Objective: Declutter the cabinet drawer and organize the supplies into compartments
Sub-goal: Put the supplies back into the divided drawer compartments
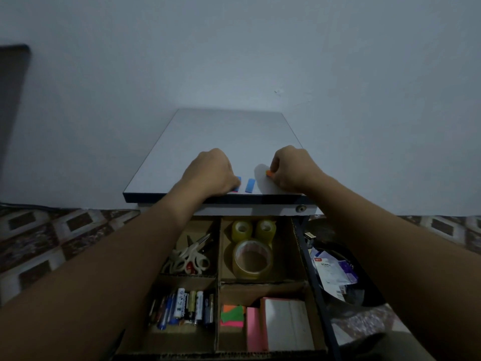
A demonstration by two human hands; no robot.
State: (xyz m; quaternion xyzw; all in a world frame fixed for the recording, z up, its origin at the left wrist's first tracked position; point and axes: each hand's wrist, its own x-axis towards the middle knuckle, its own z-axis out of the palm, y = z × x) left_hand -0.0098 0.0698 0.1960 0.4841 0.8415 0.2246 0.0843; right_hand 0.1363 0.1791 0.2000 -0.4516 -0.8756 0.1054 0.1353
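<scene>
**Small coloured tabs handled on the cabinet top, drawer nearly sorted**

We see both hands up on the flat white cabinet top with a dark edge (221, 134), above the open cabinet drawer with brown cardboard dividers (218, 256). The right hand (294, 170) pinches a small orange tab (270, 173) between thumb and forefinger, low over the surface. The left hand (210, 173) lies knuckles-up over one flat blue rectangular strip (237, 185); its fingertips are hidden, so we cannot tell whether it grips or only presses. A second blue strip (250, 185) lies just beside it, near the front edge.

We judge the top serves as a sorting surface, with the tiny pieces laid out flat to be picked one by one.

Below, like sits with like:
- white-handled scissors (192, 256) in the far left compartment;
- yellowish rolls of clear tape (252, 259) in the far right;
- batteries and pens (187, 306) in the near left;
- pink and neon sticky notes (253, 327) in the near right, where we think these tabs belong.

A dark container holding packets (330, 272) stands to the right of the drawer.
</scene>
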